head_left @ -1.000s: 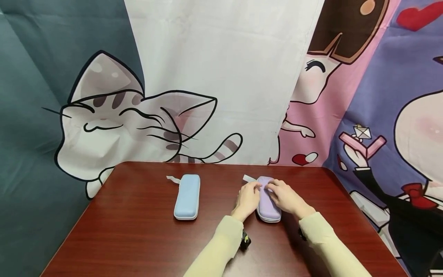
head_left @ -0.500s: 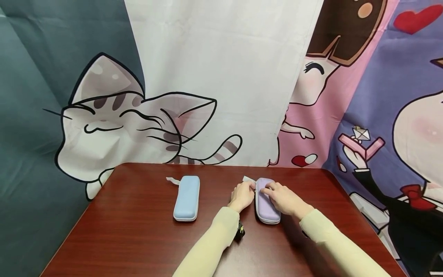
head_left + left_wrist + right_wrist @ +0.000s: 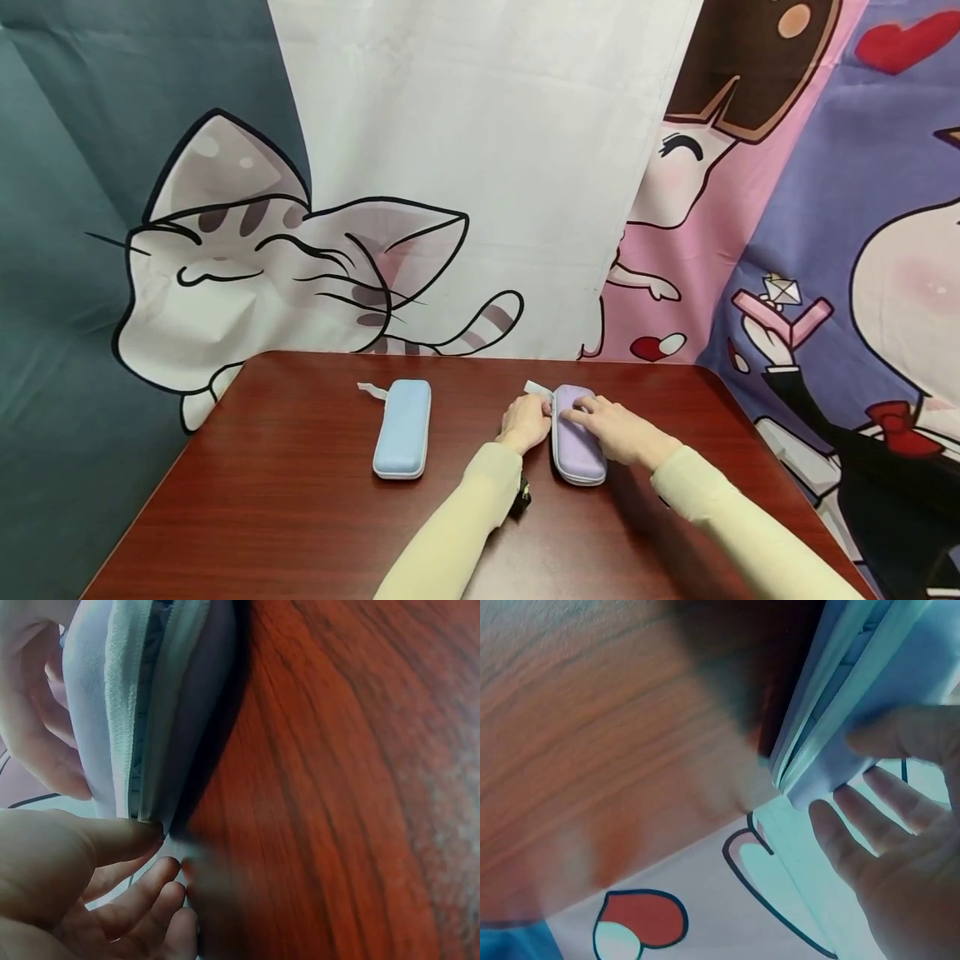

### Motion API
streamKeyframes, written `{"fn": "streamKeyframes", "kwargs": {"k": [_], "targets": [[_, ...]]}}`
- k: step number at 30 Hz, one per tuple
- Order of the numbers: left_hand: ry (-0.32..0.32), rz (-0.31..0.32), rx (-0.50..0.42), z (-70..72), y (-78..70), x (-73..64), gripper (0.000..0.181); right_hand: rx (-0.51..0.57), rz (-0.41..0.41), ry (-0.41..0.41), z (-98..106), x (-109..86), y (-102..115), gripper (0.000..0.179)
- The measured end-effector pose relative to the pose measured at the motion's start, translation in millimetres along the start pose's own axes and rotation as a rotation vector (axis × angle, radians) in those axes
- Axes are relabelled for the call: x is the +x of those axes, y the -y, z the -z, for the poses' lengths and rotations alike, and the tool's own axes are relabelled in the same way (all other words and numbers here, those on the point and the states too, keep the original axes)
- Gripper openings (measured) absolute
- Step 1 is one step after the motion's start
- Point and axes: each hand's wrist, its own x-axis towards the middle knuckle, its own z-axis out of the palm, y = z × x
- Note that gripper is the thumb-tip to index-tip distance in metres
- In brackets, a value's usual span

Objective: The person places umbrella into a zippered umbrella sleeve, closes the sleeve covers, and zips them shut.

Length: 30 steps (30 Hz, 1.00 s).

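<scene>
A purple zippered pencil case (image 3: 581, 450) lies on the table, with a pale strap (image 3: 538, 389) at its far left corner. Along its left side my left hand (image 3: 525, 423) pinches the zipper pull, which is mostly hidden by the fingertips. In the left wrist view, thumb (image 3: 127, 838) and forefinger meet at the zipper (image 3: 142, 712), whose two white tapes stand apart. My right hand (image 3: 617, 429) rests on the lid from the right. Its fingers (image 3: 877, 817) are spread against the purple lid in the right wrist view, close to one end.
A light blue pencil case (image 3: 402, 433) lies to the left, its pale strap (image 3: 372, 389) pointing left. The reddish-brown wooden table (image 3: 285, 517) ends at the back against a cartoon-printed cloth (image 3: 480, 167).
My left hand has shifted slightly left, away from the lid to the purple case's left side, and a dark gap shows there. The right hand has stayed nearly in place on the lid.
</scene>
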Motion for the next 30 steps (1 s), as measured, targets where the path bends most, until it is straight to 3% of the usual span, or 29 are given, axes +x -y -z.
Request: {"fn": "streamKeyframes", "kwargs": {"k": [8, 17, 23, 30], "targets": [[-0.039, -0.013, 0.034, -1.5, 1.3, -1.4, 0.012, -0.019, 0.018, 0.060, 5, -2.5, 0, 0.073], [-0.026, -0.036, 0.029, -6.7, 1.5, -2.2, 0.013, -0.070, -0.025, 0.100, 5, -5.8, -5, 0.082], [-0.029, -0.047, 0.029, -7.6, 3.6, -2.8, 0.013, -0.087, 0.007, 0.089, -2, -5.5, -8, 0.086], [-0.017, -0.079, 0.020, -4.3, 6.4, -5.0, 0.014, -0.026, 0.010, 0.044, -6, -4.3, -12, 0.089]]}}
